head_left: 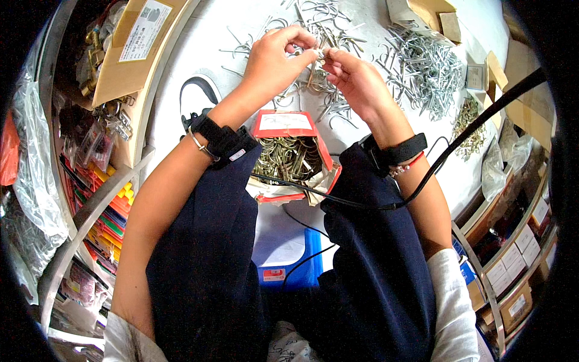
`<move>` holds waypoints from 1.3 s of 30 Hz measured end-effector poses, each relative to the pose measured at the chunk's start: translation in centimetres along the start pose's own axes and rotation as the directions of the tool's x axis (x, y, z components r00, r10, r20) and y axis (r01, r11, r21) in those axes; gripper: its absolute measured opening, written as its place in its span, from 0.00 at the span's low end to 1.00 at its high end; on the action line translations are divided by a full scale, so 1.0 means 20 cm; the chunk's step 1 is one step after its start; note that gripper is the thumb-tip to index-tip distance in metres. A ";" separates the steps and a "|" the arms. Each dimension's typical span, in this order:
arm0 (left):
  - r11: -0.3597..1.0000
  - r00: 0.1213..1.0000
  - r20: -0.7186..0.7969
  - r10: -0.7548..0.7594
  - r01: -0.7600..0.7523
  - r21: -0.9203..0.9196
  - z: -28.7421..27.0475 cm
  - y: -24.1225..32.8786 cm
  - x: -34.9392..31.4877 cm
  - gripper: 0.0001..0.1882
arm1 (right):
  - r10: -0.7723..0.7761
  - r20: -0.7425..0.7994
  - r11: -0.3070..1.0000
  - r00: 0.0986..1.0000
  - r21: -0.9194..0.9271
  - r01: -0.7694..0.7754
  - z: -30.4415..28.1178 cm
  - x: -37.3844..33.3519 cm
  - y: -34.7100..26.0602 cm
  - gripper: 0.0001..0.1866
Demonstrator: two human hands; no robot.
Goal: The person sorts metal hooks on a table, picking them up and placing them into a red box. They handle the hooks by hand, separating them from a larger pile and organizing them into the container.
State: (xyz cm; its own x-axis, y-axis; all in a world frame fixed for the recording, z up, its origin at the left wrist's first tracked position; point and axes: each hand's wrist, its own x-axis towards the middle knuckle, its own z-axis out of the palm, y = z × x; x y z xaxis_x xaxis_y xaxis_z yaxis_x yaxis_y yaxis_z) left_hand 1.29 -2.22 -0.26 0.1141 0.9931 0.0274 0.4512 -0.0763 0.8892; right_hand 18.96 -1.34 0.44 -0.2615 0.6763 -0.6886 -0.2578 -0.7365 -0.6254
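Observation:
My left hand (278,53) and my right hand (357,79) meet fingertip to fingertip above the floor. Pinched between them is a small pale piece (321,53), too small and too covered by the fingers to name. Beneath and around the hands lie many loose metal hooks (329,84), bent at one end. Nearer to me, between my knees, a red cardboard box (323,145) stands with its top flaps spread, full of brassy hooks (286,158).
A heap of silvery hooks (425,69) and a smaller brassy heap (469,128) lie to the right, near open cartons (443,21). Shelves with goods flank both sides. A black cable (443,160) crosses over my right leg. A blue container (310,256) sits below the red box.

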 end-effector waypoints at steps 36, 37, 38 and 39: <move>0.617 0.855 0.181 -0.487 0.483 -0.622 -0.02 -0.07 -0.07 0.13 | -0.733 0.418 -0.390 0.536 -0.904 0.172 -0.12 0.34 0.04 0.15; 0.626 0.868 0.164 -0.469 0.458 -0.631 -0.02 -0.06 -0.07 0.12 | -0.728 0.425 -0.412 0.537 -0.898 0.153 -0.11 0.35 0.04 0.14; 0.636 0.881 0.147 -0.451 0.432 -0.640 -0.03 -0.06 -0.07 0.12 | -0.724 0.432 -0.433 0.538 -0.891 0.134 -0.10 0.35 0.05 0.14; 0.642 0.889 0.148 -0.434 0.421 -0.641 -0.04 -0.06 -0.07 0.12 | -0.719 0.439 -0.454 0.539 -0.884 0.113 -0.09 0.36 0.05 0.13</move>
State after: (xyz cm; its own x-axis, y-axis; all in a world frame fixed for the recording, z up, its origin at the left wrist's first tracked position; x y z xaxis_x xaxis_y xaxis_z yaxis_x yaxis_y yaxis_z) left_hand -0.07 -3.37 -0.93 0.0367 0.9024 -0.4293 -0.2298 0.4257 0.8752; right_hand 18.39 2.77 -5.80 -0.3635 0.9003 0.2394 0.9094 0.3986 -0.1185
